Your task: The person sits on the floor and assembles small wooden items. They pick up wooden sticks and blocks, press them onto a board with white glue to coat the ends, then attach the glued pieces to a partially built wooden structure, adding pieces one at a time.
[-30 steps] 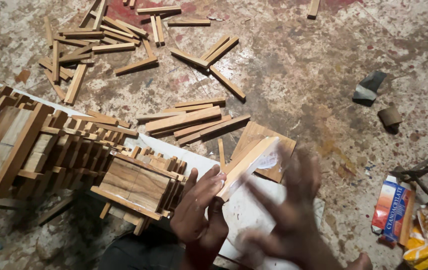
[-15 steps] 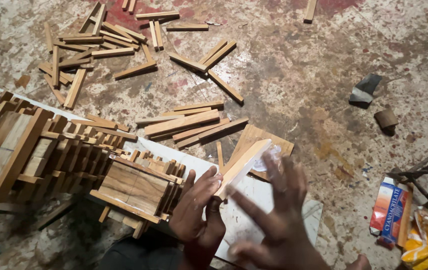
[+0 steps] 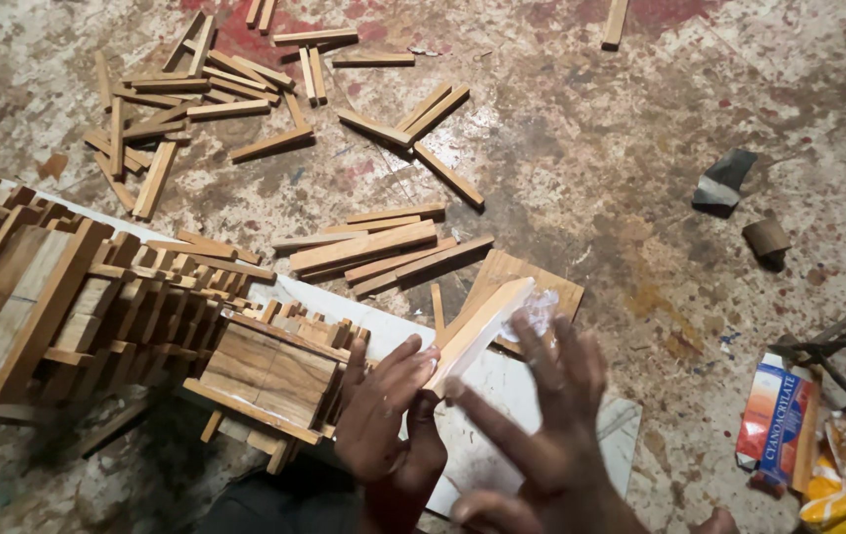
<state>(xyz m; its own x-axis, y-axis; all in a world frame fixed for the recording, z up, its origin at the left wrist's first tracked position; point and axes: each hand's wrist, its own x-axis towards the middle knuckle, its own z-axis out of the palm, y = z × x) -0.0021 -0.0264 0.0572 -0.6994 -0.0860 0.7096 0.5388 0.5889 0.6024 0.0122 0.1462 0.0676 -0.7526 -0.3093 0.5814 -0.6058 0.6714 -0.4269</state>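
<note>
Wooden strip (image 3: 477,331), pale and flat, is held tilted above a white board (image 3: 502,405) that lies on the stained floor (image 3: 581,178). Left hand (image 3: 383,420) grips the strip's lower end, thumb under and fingertips curled over its edge. Right hand (image 3: 541,435) has fingers spread and extended, fingertips pressing a small white wad (image 3: 541,311) against the strip's upper end; cannot tell whether the wad is cloth, paper or glue residue. Just behind the strip lies a flat plywood square (image 3: 532,287). To the left stands a slatted wooden assembly (image 3: 126,307), a boxlike part of it (image 3: 269,376) nearest the left hand. Loose sticks (image 3: 373,247) lie in a pile beyond, more scattered (image 3: 195,99) further off. Small box and yellow packet (image 3: 789,415) sit well apart at right. Judgement: wiping goes best with the left grip firm and low, strip kept steady, right fingertips bearing evenly along the face, wad flat, so the edge stays clean and nothing drips onto the assembly.
</note>
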